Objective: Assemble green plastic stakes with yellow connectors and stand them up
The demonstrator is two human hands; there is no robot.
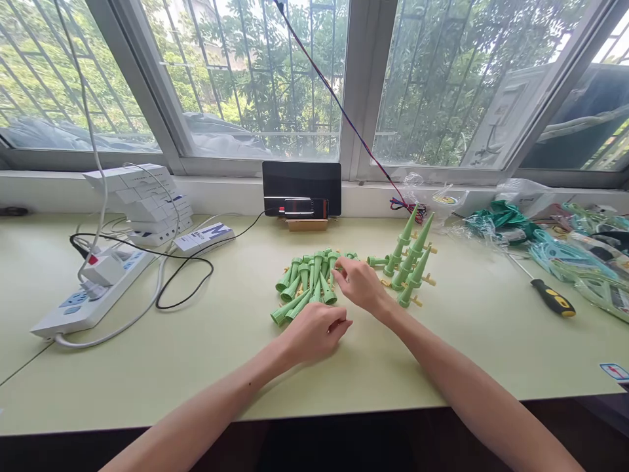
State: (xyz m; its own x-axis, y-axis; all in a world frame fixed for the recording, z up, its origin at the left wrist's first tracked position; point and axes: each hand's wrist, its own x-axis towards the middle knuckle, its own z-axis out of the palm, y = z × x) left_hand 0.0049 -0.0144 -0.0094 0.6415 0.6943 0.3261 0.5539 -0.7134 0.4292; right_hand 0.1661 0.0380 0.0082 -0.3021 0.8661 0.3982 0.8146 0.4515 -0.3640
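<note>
A heap of green cone-shaped watering spikes [307, 278] with small yellow parts lies in the middle of the table. At the heap's right edge is my right hand [362, 283], its bent fingers and thumb apart beside the nearest spikes; no held piece shows. My left hand [314, 331] rests on the tabletop just in front of the heap, fingers curled in, with nothing visible in it. To the right of my right hand, several spikes are stacked into upright columns [411, 262], tips up, yellow valves sticking out sideways. A few spikes [377, 261] lie behind my right hand, partly hidden.
A black tablet [301, 180] and a phone [305, 209] lean at the back. On the left are a power strip [93, 301], cables and stacked white boxes [147, 203]. A screwdriver [553, 298] and plastic-bagged items [570, 252] lie on the right.
</note>
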